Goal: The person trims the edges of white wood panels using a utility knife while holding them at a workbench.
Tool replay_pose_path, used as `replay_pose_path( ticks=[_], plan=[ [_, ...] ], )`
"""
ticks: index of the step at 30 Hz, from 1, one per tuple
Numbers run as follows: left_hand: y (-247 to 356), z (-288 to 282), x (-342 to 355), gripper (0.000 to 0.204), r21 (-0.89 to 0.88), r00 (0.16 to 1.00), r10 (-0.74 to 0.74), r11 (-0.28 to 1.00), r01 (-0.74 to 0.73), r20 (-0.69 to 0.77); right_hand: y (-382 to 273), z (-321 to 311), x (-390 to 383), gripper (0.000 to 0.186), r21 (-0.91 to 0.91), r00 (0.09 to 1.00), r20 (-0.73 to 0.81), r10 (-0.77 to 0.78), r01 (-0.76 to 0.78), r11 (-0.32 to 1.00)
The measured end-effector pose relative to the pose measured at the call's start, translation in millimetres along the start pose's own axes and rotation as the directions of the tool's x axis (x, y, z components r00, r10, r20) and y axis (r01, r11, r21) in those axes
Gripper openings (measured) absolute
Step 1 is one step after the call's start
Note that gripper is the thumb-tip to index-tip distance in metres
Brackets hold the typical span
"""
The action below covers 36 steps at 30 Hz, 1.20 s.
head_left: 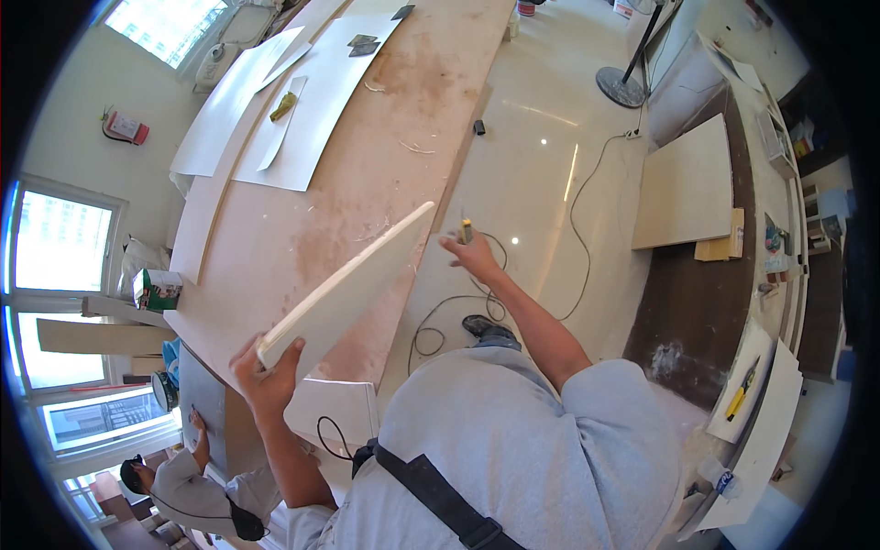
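My left hand (pixel 268 371) grips the lower left end of a pale flat board (pixel 353 291). The board is tilted on edge over the workbench, its thick cream edge facing up. My right hand (pixel 472 257) is just past the board's far end, apart from it, over the floor beside the bench. Its fingers close round a small yellow-and-dark cutter (pixel 467 231) with a thin tip pointing away from me; much of its body is hidden.
The long pinkish workbench (pixel 367 156) carries white sheets (pixel 321 119), a wooden strip (pixel 229 165) and thin shavings. A cable (pixel 587 197) loops over the floor near my shoe (pixel 486 328). A co-worker (pixel 197 486) stands lower left. A yellow utility knife (pixel 736 403) lies at right.
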<state>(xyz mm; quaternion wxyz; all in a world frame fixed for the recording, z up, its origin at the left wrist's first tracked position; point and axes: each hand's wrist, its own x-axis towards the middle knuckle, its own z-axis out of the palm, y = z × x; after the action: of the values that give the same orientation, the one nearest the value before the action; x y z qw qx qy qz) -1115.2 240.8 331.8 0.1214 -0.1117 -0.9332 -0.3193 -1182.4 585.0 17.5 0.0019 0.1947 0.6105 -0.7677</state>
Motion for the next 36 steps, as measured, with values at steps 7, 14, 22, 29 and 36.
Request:
replay_pose_path(
  ticks=[7,14,22,29,36],
  plan=[
    [-123.8,-1.3,-39.2,0.028,-0.099,0.954,-0.157,0.986,0.135,-0.255,-47.8,35.8,39.8,0.03,0.161,0.948,0.313,-0.05,-0.001,0.987],
    [-190.9,31.5,-41.2,0.027,-0.263,0.874,-0.475,0.835,0.484,0.102,-75.7,31.5,49.3,0.036,-0.103,0.938,0.255,-0.235,0.268,0.958],
    [-226.8,49.4,-46.1,0.026,-0.209,0.865,-0.463,0.842,0.497,0.192,-52.8,24.6,20.1,0.035,0.205,0.948,0.244,-0.206,0.157,0.966],
    [-131.9,39.9,30.7,0.05,0.16,0.916,-0.125,0.985,0.067,0.381,-38.4,27.0,12.2,0.036,0.018,0.961,0.121,-0.248,0.248,0.969],
    [-15.1,183.8,89.4,0.061,0.242,0.871,0.002,0.96,-0.138,0.491,-38.0,34.4,-17.2,0.035,-0.395,0.933,-0.09,-0.349,0.289,0.872]
  ],
)
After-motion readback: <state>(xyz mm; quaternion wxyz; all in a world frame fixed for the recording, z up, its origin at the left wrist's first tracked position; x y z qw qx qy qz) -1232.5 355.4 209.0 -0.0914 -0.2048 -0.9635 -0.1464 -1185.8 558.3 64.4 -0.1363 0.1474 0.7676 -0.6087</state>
